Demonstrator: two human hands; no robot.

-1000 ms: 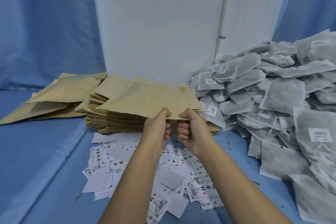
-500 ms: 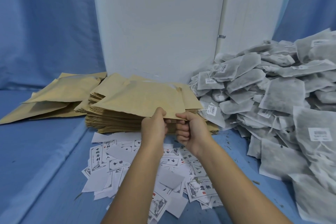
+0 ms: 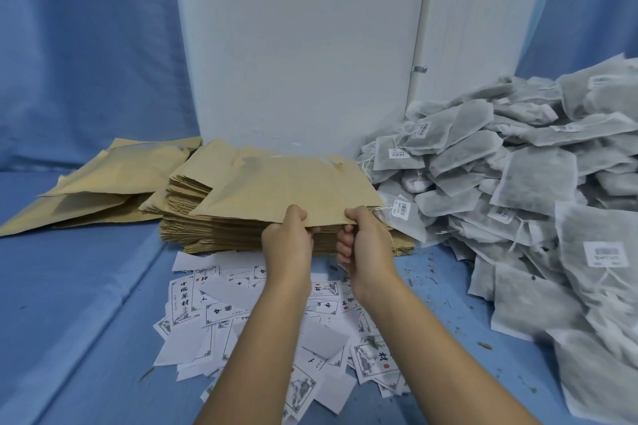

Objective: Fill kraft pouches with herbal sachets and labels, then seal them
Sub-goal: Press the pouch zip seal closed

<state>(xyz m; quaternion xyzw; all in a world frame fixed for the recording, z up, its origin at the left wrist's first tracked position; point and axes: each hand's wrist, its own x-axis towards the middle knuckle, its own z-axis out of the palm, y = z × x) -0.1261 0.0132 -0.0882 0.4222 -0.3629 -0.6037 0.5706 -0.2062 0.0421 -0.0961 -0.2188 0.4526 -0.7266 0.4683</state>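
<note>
Gripping the near edge of a kraft pouch point(image 3: 286, 190), a person's left hand point(image 3: 286, 245) and right hand point(image 3: 366, 245) pinch it side by side, thumbs on top, fingers curled beneath. The pouch lies tilted on top of a stack of kraft pouches point(image 3: 207, 228). Printed paper labels point(image 3: 214, 307) lie scattered on the blue table point(image 3: 69, 304) below the forearms. Herbal sachets point(image 3: 538, 183) are heaped to the right, more flat pouches point(image 3: 103, 183) to the left.

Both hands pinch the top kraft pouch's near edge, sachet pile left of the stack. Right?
No. The head view shows the sachet pile right of the stack. The left hand and right hand do pinch the top kraft pouch at its near edge.
</note>
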